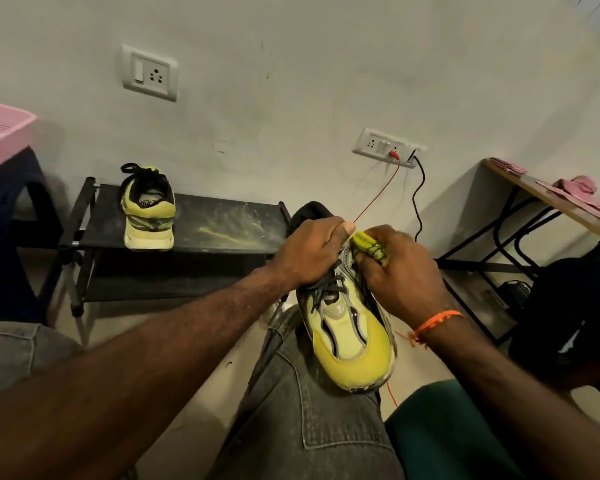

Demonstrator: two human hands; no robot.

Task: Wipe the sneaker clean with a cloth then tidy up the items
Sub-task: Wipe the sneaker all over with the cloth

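1. Both forearms are bare, with no sleeves showing.
2. An orange thread wristband circles the right wrist, loose ends hanging at its left.
3. Grey washed denim jeans with pale seam stitching cover the legs.

Open room on the shoe rack, crowded at my knee

I see the rack top bare to the right of the second sneaker. A red wire and a black cable hang from the wall socket just behind my hands; a table closes the right.
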